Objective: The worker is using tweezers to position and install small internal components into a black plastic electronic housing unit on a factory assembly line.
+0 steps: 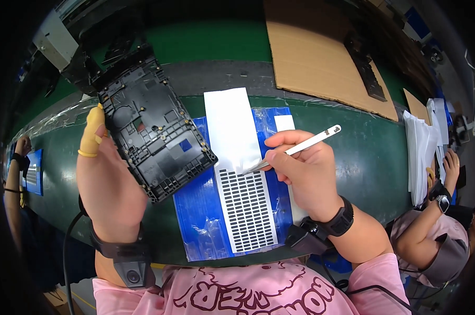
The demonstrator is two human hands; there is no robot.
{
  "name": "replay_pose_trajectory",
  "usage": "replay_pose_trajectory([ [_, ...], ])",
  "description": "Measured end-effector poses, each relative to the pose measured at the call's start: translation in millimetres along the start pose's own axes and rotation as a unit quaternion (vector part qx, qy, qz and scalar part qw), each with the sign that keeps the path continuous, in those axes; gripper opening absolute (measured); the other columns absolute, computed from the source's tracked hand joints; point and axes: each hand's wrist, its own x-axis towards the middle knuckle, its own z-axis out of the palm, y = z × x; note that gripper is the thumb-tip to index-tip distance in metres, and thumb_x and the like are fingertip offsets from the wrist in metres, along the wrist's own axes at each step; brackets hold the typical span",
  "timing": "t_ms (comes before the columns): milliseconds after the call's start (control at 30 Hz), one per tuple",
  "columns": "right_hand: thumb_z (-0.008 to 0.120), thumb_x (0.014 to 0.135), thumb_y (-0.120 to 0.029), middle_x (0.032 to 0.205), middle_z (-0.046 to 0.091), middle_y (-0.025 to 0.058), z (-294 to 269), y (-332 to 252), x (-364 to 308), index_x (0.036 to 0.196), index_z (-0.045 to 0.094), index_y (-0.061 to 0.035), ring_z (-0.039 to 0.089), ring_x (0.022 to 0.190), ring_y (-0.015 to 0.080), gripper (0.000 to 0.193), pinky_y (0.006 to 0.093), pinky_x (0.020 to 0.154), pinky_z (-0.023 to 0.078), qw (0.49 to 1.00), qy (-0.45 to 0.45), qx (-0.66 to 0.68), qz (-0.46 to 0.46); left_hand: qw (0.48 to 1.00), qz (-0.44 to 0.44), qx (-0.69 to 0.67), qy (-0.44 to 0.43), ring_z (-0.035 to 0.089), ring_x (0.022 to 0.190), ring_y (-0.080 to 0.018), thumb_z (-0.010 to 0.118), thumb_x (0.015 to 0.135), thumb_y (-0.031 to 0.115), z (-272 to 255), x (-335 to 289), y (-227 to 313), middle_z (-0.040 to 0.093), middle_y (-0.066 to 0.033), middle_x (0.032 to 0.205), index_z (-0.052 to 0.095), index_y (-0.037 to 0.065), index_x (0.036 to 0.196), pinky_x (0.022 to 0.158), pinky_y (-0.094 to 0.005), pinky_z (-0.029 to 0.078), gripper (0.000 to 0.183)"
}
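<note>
My left hand (pixel 109 173) grips a black plastic housing (pixel 156 126) by its left edge, tilted above the bench. A yellow finger cot covers the thumb. The housing shows ribs, small brass-coloured inserts and cut-outs. In my right hand (pixel 305 168) is a pair of white-handled tweezers (pixel 313 140), pinched between thumb and fingers. Their tips meet the upper rows of a white sheet of small black rectangular stickers (pixel 248 215). Above those rows the sheet is bare white. Beneath it lies a blue corrugated plastic board (pixel 195 231) with clear tape on it.
A large cardboard sheet (pixel 321 63) lies across the far side, a black part (pixel 368 73) on it. White foam sheets (pixel 422 152) are stacked at the right. Co-workers' arms show at the right (pixel 421 236) and left (pixel 14 178). A small white piece (pixel 284 122) rests on the board.
</note>
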Motion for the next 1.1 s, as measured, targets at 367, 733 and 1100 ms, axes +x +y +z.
replay_pose_trajectory([
  [367,0.056,0.075,0.005,0.073,0.063,0.0096,-13.6,-22.5,-5.3,0.098,0.054,0.0041,0.042,0.05,0.0043,0.022,0.0177,0.046,0.031,0.983,-0.02,0.174,-0.061,0.98,-0.087,0.061,0.165,0.05,0.105,-0.0172,0.041,0.091,0.024,14.1,-2.8,-40.4,0.051,-0.0044,0.113,0.042,0.009,0.119,0.091,-0.0355,0.041,0.032],
  [733,0.059,0.079,0.004,0.083,0.064,0.0093,9.2,-19.1,-28.5,0.104,0.052,0.0034,0.057,0.07,0.0076,0.026,0.0186,0.057,0.044,0.98,-0.077,0.161,-0.091,0.968,-0.209,0.013,0.135,0.052,0.102,-0.0175,0.047,0.089,0.016,32.6,-27.0,-61.7,0.049,-0.0076,0.117,0.031,0.011,0.131,0.088,-0.0337,0.043,0.045],
  [1100,0.06,0.079,0.0,0.081,0.063,0.0076,6.7,-13.1,-28.2,0.098,0.056,0.0025,0.056,0.065,0.0056,0.019,0.0171,0.052,0.042,0.988,-0.041,0.134,-0.062,0.975,-0.183,0.051,0.115,0.05,0.108,-0.0199,0.049,0.088,0.023,36.3,-28.0,-65.5,0.048,-0.0093,0.12,0.031,0.008,0.13,0.092,-0.035,0.041,0.048],
])
